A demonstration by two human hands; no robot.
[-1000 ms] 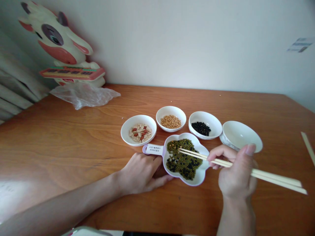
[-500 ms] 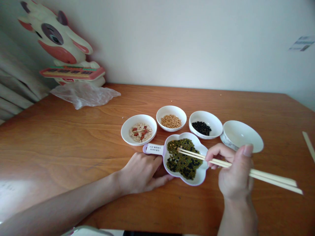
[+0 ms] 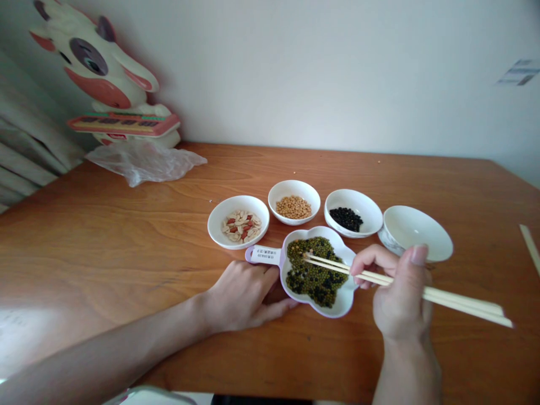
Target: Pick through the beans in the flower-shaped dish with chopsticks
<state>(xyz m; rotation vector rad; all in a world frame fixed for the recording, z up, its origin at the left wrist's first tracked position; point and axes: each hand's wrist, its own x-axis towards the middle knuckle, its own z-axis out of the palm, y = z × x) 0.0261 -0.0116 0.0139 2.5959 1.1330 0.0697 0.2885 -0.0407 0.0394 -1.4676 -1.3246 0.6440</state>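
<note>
My right hand (image 3: 399, 292) is closed around a pair of chopsticks (image 3: 459, 304). Their tips dip into a white, purple-rimmed flower-shaped dish (image 3: 346, 298), by a small pale bit among the beans. Green mung beans (image 3: 316, 275) mixed with black beans cover the dish's bottom, with a few yellowish ones near its left side. Against the dish's lower left edge, my left hand (image 3: 248, 295) grips it below the labelled handle (image 3: 266, 255); some fingers are hidden. Behind stand small white bowls: one with peanuts (image 3: 241, 226), one with soybeans (image 3: 294, 207), one with black beans (image 3: 346, 219).
An empty white bowl (image 3: 415, 230) stands at the right end of the row. Another light wooden stick (image 3: 530, 247) lies at the right edge. A crumpled plastic bag (image 3: 145, 163) and a cow toy with a keyboard (image 3: 113, 84) sit at the back left, by the wall.
The chopsticks' rear ends have shifted slightly left and up with my right hand. Their tips stay at nearly the same spot in the dish. My left hand looks unmoved.
</note>
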